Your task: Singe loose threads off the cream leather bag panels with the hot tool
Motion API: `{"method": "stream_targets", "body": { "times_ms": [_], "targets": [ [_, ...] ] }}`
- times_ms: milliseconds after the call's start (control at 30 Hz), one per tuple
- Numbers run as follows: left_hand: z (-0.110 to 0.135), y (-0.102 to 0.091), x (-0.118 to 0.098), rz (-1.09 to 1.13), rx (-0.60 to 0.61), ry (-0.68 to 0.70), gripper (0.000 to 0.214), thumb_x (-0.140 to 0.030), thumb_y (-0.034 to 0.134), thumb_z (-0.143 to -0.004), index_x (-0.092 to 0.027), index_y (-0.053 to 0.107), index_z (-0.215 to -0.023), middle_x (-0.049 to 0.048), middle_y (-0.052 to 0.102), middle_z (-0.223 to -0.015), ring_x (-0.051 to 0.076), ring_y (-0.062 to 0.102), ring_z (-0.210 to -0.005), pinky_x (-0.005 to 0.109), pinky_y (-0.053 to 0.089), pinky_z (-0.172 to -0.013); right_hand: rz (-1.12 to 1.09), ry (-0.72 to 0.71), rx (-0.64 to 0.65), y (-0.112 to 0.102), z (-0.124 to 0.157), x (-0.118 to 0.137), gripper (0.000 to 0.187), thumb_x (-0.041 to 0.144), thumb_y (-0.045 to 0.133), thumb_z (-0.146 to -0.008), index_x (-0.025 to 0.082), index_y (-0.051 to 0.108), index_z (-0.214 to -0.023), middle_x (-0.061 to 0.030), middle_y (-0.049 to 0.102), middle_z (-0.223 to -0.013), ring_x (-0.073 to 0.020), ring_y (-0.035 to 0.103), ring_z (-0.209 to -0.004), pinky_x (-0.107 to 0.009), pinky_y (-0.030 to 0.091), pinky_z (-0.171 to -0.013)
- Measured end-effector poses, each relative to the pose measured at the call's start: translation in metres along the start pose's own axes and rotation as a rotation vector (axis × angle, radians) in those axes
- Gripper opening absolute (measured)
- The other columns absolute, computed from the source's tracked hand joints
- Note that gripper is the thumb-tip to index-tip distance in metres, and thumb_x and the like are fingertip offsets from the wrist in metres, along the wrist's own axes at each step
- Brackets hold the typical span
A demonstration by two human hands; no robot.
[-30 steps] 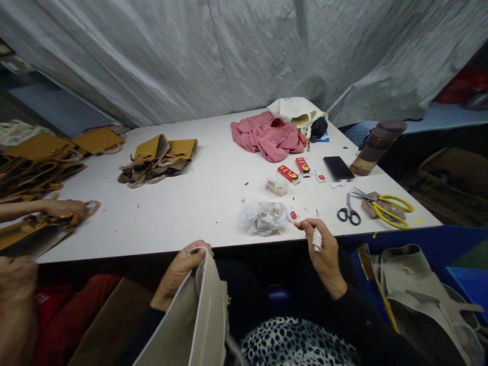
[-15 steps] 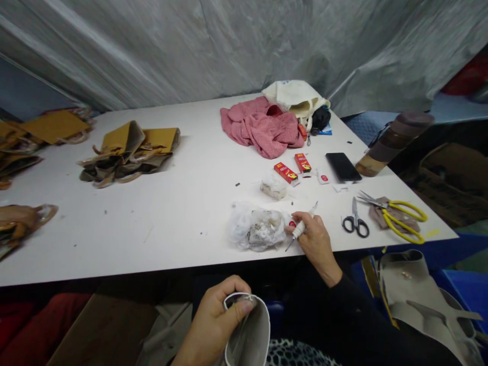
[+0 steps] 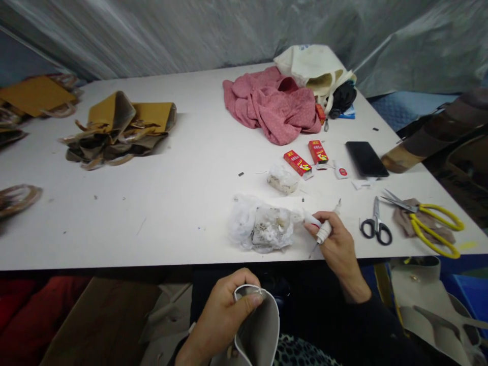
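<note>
My left hand [image 3: 232, 310] is closed on the rim of a light grey bag piece [image 3: 269, 325], with the thumb inside the opening, below the table's front edge. My right hand [image 3: 337, 244], at the table edge, pinches a small white glue bottle [image 3: 313, 221] with a red mark. The same hand also holds an awl-like tool [image 3: 324, 232] with a white wrapped handle, its thin metal point facing down. Just left of the bottle lies a block [image 3: 270, 226] smeared white and wrapped in crumpled clear plastic. A smaller wrapped block [image 3: 282, 180] sits behind it.
Right of my hand lie black-handled scissors [image 3: 376, 226] and yellow-handled scissors [image 3: 434, 221] on a cloth. Farther back are red boxes [image 3: 298, 163], another white bottle [image 3: 340, 170], a phone [image 3: 366, 158], a tumbler [image 3: 415, 137] and pink cloth [image 3: 270, 104]. Mustard bags [image 3: 122, 129] stand left.
My right hand has drawn slightly right, taking the bottle and tool away from the wrapped block. My left hand keeps its grip on the bag piece. The whole view has shifted a little.
</note>
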State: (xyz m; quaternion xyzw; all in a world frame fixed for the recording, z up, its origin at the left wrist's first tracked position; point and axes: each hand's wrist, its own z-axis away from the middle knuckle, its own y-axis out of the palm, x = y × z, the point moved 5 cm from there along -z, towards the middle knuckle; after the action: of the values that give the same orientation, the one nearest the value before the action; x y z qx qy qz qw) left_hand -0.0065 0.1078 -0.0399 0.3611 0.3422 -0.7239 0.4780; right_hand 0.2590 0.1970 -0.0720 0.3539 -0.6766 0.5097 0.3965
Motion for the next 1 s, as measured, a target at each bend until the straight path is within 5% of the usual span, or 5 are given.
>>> {"method": "stream_targets", "body": {
  "times_ms": [333,1000],
  "targets": [
    [-0.005,-0.007,0.005,-0.024,-0.251,-0.05,0.015,-0.033,0.069,-0.081,-0.019,0.072,-0.074,0.0017,0.065,-0.069,0.017,0.055,-0.066,0.025,0.042,-0.062,0.053,-0.249,0.211,0.005,0.029,0.055,0.018,0.033,0.073,-0.096,0.027,0.072,-0.113,-0.0013,0.076,-0.095,-0.0176,0.072,-0.08,-0.027,0.056,-0.072],
    [-0.007,-0.013,0.015,0.047,-0.238,-0.039,0.017,-0.035,0.072,-0.081,-0.019,0.072,-0.075,0.0017,0.065,-0.069,0.017,0.055,-0.065,0.024,0.041,-0.06,0.377,-0.567,0.194,0.012,0.036,0.082,0.021,0.021,0.065,-0.1,0.024,0.069,-0.12,-0.0092,0.078,-0.101,-0.0232,0.074,-0.088,-0.035,0.06,-0.076]
  ]
}}
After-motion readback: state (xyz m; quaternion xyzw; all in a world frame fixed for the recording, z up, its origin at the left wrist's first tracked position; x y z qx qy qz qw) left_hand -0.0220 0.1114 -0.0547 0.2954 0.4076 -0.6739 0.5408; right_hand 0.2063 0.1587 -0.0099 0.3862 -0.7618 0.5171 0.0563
